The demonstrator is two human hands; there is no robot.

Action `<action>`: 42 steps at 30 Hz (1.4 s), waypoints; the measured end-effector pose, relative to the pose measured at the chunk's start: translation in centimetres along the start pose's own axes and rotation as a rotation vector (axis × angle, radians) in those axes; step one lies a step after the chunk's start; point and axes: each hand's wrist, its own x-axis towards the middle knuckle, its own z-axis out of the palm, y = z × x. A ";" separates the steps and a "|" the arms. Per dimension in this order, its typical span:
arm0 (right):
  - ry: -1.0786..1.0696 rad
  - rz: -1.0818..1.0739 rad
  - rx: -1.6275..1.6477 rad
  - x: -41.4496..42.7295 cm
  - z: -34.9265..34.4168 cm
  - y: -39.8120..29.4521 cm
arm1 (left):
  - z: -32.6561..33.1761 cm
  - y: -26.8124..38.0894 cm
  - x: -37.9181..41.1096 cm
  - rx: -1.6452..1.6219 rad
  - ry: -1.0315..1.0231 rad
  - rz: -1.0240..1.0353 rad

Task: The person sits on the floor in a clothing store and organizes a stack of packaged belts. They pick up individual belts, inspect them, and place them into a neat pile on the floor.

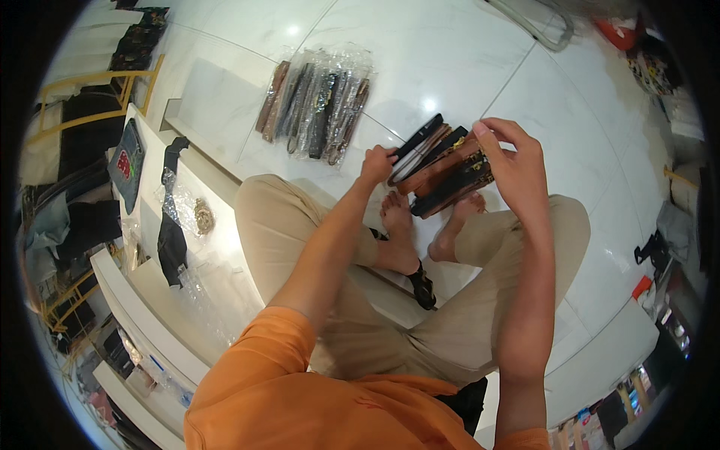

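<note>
Before me, a row of folded black and brown belts (441,169) is held above the tiled floor, between my two hands. My left hand (378,163) grips the near left end of the row, by a black belt. At the row's right side my right hand (509,154) has its thumb and fingers around the upper ends of the brown and black belts; the exact contact is partly hidden. Farther left on the floor lies a second row of belts in clear plastic wrapping (315,107), mostly black, with brown ones at both sides.
White drawers (152,315) stand at my left, with a black strap (171,242), clear plastic and a coiled cord (203,216) on top. A yellow metal rack (95,118) holds clothes at the far left. A metal tube frame (534,28) stands at the top right.
</note>
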 end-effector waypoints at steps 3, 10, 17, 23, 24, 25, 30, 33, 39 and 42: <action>0.001 0.031 -0.019 -0.1 0.1 0.0 | -1.2 3.0 -1.2 0.347 -0.180 0.050; -0.029 0.010 -0.059 -0.1 0.5 -0.2 | -1.2 4.6 -2.7 0.474 -0.104 0.045; -0.050 -0.043 -0.117 -0.3 0.8 -0.3 | -2.0 3.6 -1.5 0.181 -0.129 -0.009; -0.070 -0.044 -0.183 -0.3 1.1 -0.4 | -1.5 4.4 -1.7 0.206 -0.199 0.046; -0.071 -0.045 -0.183 -0.3 1.1 -0.4 | -2.1 4.9 -1.8 0.219 -0.195 0.037; -0.073 -0.047 -0.183 -0.3 1.1 -0.3 | -2.7 5.2 -1.6 0.230 -0.190 0.027; -0.088 -0.046 -0.186 -0.2 1.2 -0.5 | -3.5 4.0 0.0 0.201 0.305 -0.125; -0.088 -0.046 -0.195 -0.2 1.2 -0.4 | -4.3 3.3 0.2 0.254 0.408 -0.271; -0.086 -0.046 -0.188 -0.2 1.2 -0.3 | -4.8 3.4 -0.2 0.230 0.338 -0.356; -0.094 -0.032 -0.189 -0.3 1.1 -0.5 | -5.5 3.6 0.0 0.091 0.208 -0.406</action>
